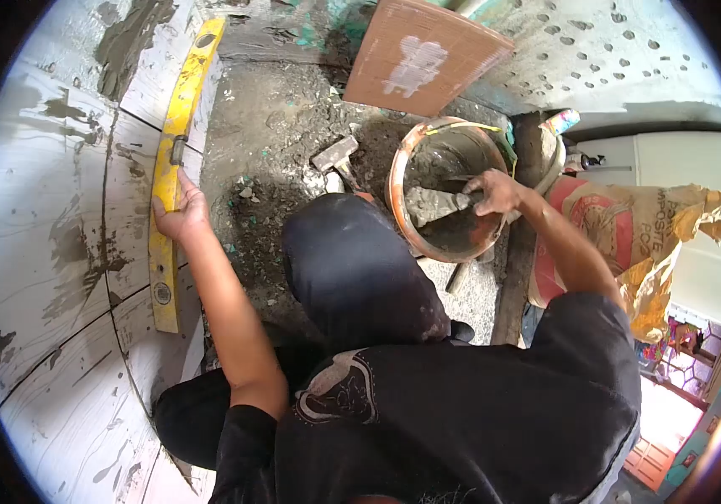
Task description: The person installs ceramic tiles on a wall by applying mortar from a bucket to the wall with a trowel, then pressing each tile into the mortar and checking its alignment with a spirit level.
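My left hand (pixel 182 212) grips the middle of a yellow spirit level (pixel 165 273), which lies along the wall tiles (pixel 66 218). The tiles are white with grey veins and mortar smears. On the other side, my right hand (pixel 495 193) is closed around the handle of a trowel, mostly hidden by the fingers. The trowel's mortar-coated blade (pixel 432 206) is inside an orange-rimmed bucket (pixel 396 181). Wet grey mortar (pixel 444 164) coats the bucket's inside.
A hammer (pixel 335 154) rests on the rubble-strewn floor (pixel 264 118) beside the bucket. A brown-backed tile (pixel 428 59) leans at the far wall. To the right stands a torn cement bag (pixel 604 227) beyond a ledge (pixel 516 286). My bent knee (pixel 344 244) is between both hands.
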The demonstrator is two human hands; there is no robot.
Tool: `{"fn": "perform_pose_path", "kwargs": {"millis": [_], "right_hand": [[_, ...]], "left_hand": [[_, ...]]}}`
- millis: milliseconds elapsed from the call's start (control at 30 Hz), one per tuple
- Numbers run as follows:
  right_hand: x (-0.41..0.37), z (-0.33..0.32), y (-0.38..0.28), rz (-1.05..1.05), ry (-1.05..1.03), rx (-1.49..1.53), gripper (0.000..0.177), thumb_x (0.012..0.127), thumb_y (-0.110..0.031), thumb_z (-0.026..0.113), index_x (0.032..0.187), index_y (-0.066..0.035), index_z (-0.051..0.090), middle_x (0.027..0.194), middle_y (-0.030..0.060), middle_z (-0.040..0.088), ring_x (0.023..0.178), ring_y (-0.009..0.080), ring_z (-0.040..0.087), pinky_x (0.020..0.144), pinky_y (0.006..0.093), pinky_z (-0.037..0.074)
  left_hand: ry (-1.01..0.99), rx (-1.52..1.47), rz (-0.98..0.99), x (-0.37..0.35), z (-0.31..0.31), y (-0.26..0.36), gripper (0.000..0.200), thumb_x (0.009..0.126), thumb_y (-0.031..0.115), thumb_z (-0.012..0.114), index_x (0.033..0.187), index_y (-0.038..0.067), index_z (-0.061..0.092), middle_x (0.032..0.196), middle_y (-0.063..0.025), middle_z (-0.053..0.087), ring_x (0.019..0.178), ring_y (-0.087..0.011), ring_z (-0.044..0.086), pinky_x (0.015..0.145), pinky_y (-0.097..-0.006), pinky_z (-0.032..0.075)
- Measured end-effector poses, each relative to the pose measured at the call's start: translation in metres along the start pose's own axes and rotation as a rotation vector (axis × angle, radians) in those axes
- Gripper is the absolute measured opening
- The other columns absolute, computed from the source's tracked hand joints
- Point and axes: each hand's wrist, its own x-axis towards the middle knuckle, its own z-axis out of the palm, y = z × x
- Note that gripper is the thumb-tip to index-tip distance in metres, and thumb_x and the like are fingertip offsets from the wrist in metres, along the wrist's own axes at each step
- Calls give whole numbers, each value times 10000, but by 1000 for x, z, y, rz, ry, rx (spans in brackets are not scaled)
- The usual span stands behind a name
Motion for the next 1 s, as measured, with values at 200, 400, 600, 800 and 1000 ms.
{"fn": "perform_pose_path", "kwargs": {"millis": [200,400,600,800,1000], "right_hand": [[-41,-5,-24,247,128,579,367,599,-127,678,921,19,579,833,54,575,732,122,524,636,299,463],[-42,-34,-33,153,174,833,277,672,-11,662,939,7,589,721,-7,562,621,73,516,573,220,443],[34,-113,-129,-160,334,393,262,591,-47,604,844,-18,544,725,-15,482,739,81,452,661,248,397],[121,-205,-269,-401,359,68,228,623,-112,614,817,-32,528,684,16,495,622,115,472,573,286,391],[194,-280,-370,-641,402,-614,309,666,-259,605,824,4,641,641,150,588,614,269,541,587,370,418]], "left_hand": [[-62,-65,-69,3,-12,3,388,847,219,440,1114,-58,491,1123,-158,558,1014,-299,551,899,-414,448],[4,-74,-74,-21,8,-5,330,840,248,474,1050,8,556,1047,-100,610,962,-222,585,866,-386,467],[48,-99,-47,-26,12,-7,321,849,236,461,1045,1,558,1030,-109,614,958,-242,585,864,-393,468],[50,-89,-49,-24,10,-7,315,828,253,486,1046,36,556,1015,-76,619,923,-208,590,827,-359,482],[34,-132,-57,-21,8,-6,314,849,237,465,1044,9,559,1026,-90,618,956,-234,585,859,-385,467]]}}
